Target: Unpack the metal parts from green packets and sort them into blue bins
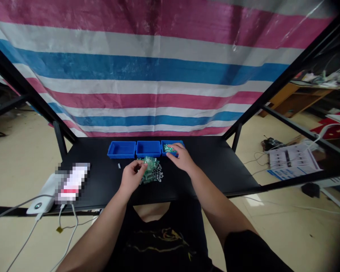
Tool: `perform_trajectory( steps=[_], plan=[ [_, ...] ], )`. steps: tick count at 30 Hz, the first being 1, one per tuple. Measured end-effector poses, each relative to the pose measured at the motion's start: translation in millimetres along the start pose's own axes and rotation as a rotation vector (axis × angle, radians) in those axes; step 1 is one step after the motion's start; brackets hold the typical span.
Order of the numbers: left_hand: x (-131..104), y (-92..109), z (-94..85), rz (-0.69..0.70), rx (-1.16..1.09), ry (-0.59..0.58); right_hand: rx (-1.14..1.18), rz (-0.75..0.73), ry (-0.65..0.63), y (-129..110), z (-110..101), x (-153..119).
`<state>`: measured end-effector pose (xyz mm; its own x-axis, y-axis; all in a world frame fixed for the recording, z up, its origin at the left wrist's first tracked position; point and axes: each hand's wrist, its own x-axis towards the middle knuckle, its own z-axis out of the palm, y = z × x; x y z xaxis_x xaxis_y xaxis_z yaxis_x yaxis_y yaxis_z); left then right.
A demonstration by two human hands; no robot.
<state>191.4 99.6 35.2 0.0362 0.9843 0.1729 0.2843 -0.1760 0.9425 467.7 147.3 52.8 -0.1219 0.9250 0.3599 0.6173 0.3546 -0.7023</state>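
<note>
My left hand (132,175) is closed in a pinch at the pile, its fingertips on a shiny green piece (150,163), possibly a small packet or board; its kind is not clear. Below and beside it lie more green pieces (149,177) and a heap of small silvery metal parts (158,173). My right hand (181,156) reaches over the right blue bin (172,142), thumb and fingers apart, above several green pieces (167,148) inside. Whether its fingertips touch them I cannot tell.
A middle blue bin (149,154) and a left blue bin (121,155) stand in the same row. One small silvery part (119,166) lies apart on the black table (212,173). At the left are a blurred-out phone (73,183), a white power bank (44,194) and cables.
</note>
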Motion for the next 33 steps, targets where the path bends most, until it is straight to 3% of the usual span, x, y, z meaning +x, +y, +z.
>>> perform_trajectory(
  steps=[3, 5, 7, 9, 12, 14, 18, 21, 24, 26, 30, 33],
  plan=[
    [1, -5, 12.3, -0.047, -0.152, -0.072, 0.399, 0.055, -0.301, -26, 25, -16],
    [1, -9, 17.5, -0.081, -0.159, -0.098, 0.502, 0.098, -0.380, -32, 43, -24],
    [-1, -14, 18.0, -0.095, -0.075, -0.064, 0.463, 0.111, -0.307, -29, 53, -29],
    [-7, -21, 13.0, -0.049, 0.054, 0.010, 0.340, 0.109, -0.106, -20, 51, -29],
    [-18, -33, -1.1, 0.081, 0.219, 0.034, 0.107, 0.094, 0.221, -1, 28, -23],
    [-26, -42, -10.8, 0.134, 0.298, 0.000, -0.051, 0.043, 0.348, 12, 5, -16],
    [-37, -57, -21.1, 0.132, 0.406, -0.006, -0.262, -0.017, 0.371, 38, -26, -5],
    [-40, -63, -21.2, 0.150, 0.434, 0.016, -0.378, -0.011, 0.305, 53, -27, -5],
    [-41, -65, -19.1, 0.189, 0.441, 0.003, -0.504, -0.009, 0.226, 51, -11, -11],
    [-41, -65, -17.5, 0.195, 0.456, -0.001, -0.570, -0.031, 0.245, 38, 6, -17],
    [-42, -64, -15.3, 0.205, 0.512, 0.011, -0.534, -0.091, 0.260, 6, 36, -26],
    [-43, -62, -15.1, 0.219, 0.550, -0.008, -0.503, -0.029, 0.247, 0, 45, -34]
  ],
)
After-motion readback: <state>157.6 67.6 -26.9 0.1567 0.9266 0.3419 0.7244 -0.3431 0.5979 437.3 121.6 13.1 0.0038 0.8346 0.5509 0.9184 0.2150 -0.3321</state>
